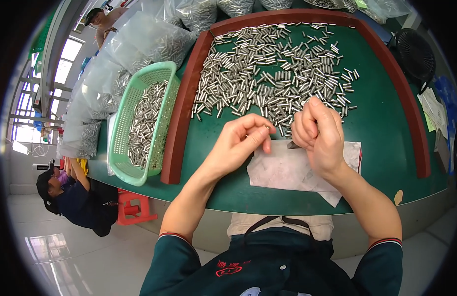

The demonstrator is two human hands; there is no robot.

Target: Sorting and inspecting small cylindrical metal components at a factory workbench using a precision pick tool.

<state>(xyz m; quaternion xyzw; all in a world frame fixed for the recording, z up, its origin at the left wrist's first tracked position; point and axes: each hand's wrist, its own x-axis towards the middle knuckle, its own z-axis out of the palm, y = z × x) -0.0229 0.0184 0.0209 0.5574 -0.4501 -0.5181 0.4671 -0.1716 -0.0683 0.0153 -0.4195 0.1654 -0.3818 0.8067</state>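
A wide layer of small shiny metal pins [268, 74] lies on the green tabletop [381, 133]. My left hand [238, 143] is at the near edge of the pins, its thumb and fingers curled together in a pinch. A tiny glint shows at those fingertips, too small to name. To its right my right hand [319, 135] is closed, fingers folded in. A dark pointed piece [292, 145] pokes out beside its lower fingers; the rest is hidden. Beneath both hands a stained whitish cloth [273, 172] lies partly under the right wrist.
A dark red wooden frame [181, 123] borders the pins. Left of it stands a green basket [121, 148] of pins, near clear bags [159, 44] of metal parts. A black fan [415, 54] sits at right. Another person [80, 197] works at far left by a red stool [132, 207].
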